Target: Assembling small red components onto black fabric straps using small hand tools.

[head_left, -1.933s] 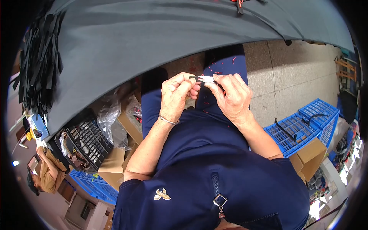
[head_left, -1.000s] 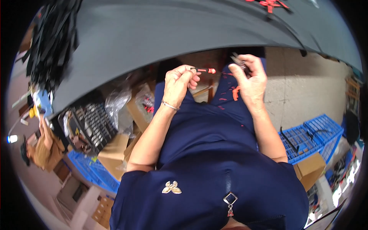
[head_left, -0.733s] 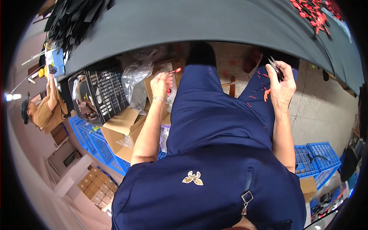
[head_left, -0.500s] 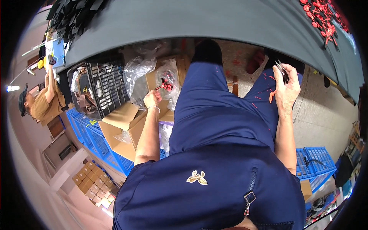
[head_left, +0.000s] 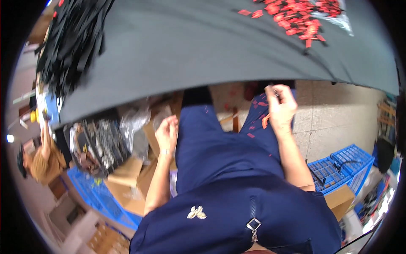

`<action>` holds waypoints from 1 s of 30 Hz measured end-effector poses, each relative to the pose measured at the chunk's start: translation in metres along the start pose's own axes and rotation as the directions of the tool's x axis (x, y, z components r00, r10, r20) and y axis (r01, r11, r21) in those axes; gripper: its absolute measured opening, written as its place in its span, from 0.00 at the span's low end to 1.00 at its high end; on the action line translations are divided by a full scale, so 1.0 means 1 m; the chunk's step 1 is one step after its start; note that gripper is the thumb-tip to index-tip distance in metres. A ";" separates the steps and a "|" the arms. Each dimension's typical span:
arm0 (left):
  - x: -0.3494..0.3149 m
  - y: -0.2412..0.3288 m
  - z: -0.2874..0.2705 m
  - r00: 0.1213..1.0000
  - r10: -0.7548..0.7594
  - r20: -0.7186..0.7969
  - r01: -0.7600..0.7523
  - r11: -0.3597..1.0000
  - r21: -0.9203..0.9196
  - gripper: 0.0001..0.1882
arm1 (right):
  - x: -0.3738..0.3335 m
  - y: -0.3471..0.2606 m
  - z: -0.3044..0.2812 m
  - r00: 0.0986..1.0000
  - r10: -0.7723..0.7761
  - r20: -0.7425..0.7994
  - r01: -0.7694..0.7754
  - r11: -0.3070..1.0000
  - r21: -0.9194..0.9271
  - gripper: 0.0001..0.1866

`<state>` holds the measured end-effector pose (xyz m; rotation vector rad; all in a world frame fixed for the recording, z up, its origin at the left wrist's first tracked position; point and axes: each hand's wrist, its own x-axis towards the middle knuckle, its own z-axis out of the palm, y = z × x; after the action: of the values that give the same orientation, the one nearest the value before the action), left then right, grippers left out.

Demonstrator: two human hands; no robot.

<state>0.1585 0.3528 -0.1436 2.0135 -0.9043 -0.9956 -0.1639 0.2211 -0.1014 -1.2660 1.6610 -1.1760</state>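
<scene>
My right hand [head_left: 282, 109] is closed round small dark snips [head_left: 275, 92], their blades blurred, above my right thigh. An orange strip [head_left: 265, 121] sits by the heel of that hand. My left hand [head_left: 167, 133] is raised beside my left thigh, near the open cardboard box [head_left: 146, 180] and clear plastic bags [head_left: 135, 127]. Its fingers are loosely bent and apart, with nothing visible in them. Red scraps [head_left: 256, 114] lie on my dark blue trousers. A heap of red and black tags [head_left: 296, 21] lies on the table at the far right.
The grey-covered table [head_left: 182, 46] spans the front, with black strips [head_left: 76, 42] piled at its left. A black crate [head_left: 103, 146] and blue crates [head_left: 95, 190] stand to my left. More blue crates [head_left: 338, 167] are at my right. Another person [head_left: 46, 163] works at far left.
My left hand has let go of the red and black piece it held over the box and moved clear. My view has shifted toward the table. The snips stay in my right hand.
</scene>
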 end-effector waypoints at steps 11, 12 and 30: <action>0.062 0.267 0.105 0.540 0.828 0.151 -0.842 0.535 0.075 0.13 | 0.005 -0.001 -0.013 0.997 -0.071 -0.022 0.072 0.997 0.025 0.05; 0.079 0.281 0.116 0.450 0.877 0.171 -0.890 0.423 0.170 0.14 | 0.005 -0.001 -0.013 0.998 -0.062 -0.011 0.062 0.998 0.030 0.05; 0.112 0.286 0.117 0.642 0.725 0.248 -0.741 0.504 0.445 0.07 | 0.003 -0.005 -0.010 0.998 -0.056 0.021 0.055 0.998 0.044 0.04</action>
<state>0.0329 0.0834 -0.0032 1.6655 -2.0025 -0.2820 -0.1726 0.2199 -0.0933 -1.3005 1.5853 -1.2204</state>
